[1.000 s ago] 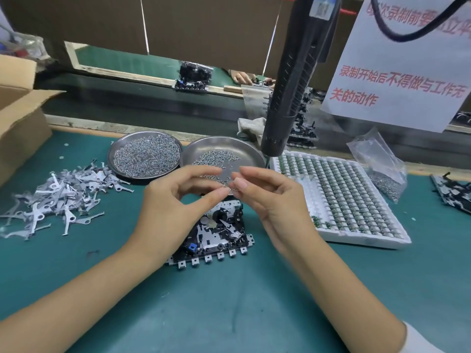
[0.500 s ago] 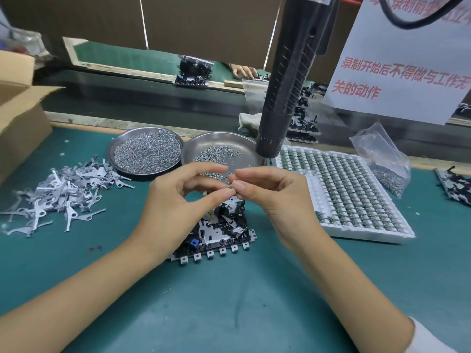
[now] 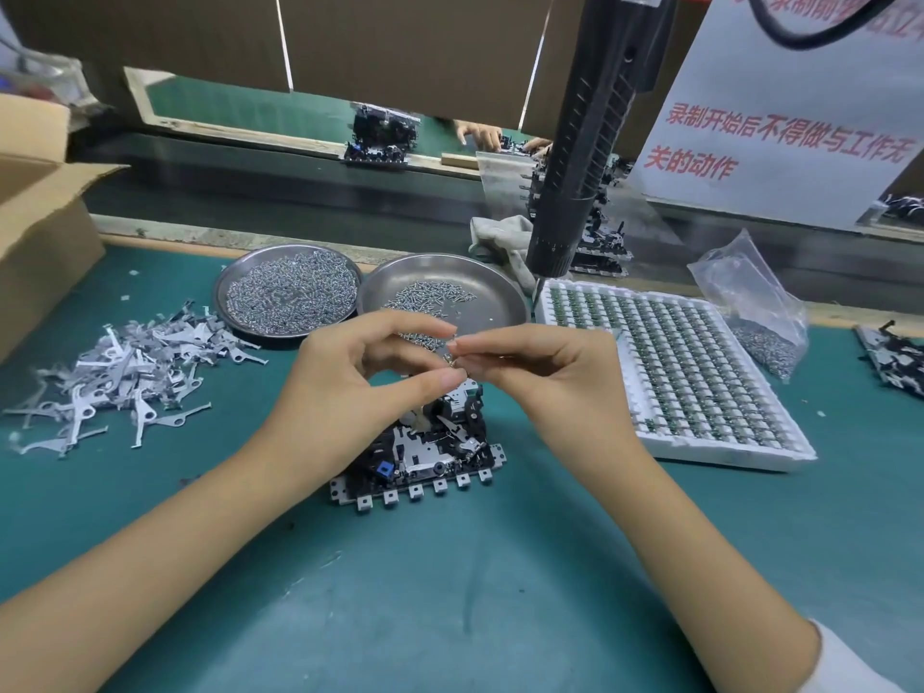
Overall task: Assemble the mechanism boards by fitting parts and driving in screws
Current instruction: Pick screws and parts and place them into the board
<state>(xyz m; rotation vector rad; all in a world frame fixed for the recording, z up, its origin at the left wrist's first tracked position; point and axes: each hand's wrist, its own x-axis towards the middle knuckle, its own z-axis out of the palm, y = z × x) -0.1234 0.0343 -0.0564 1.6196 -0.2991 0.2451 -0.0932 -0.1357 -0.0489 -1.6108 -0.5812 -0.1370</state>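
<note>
Single head-worn view, facing forward and down, close above green bench (image 3: 450, 592)

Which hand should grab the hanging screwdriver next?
Right, probably. The screwdriver hangs right of the board, nearer the right hand. Both hands pinch a small part; the left hand could keep it.

bare green mat (image 3: 450, 592) near side, hanging screwdriver (image 3: 580, 182) above right dish (image 3: 505, 297)
</note>
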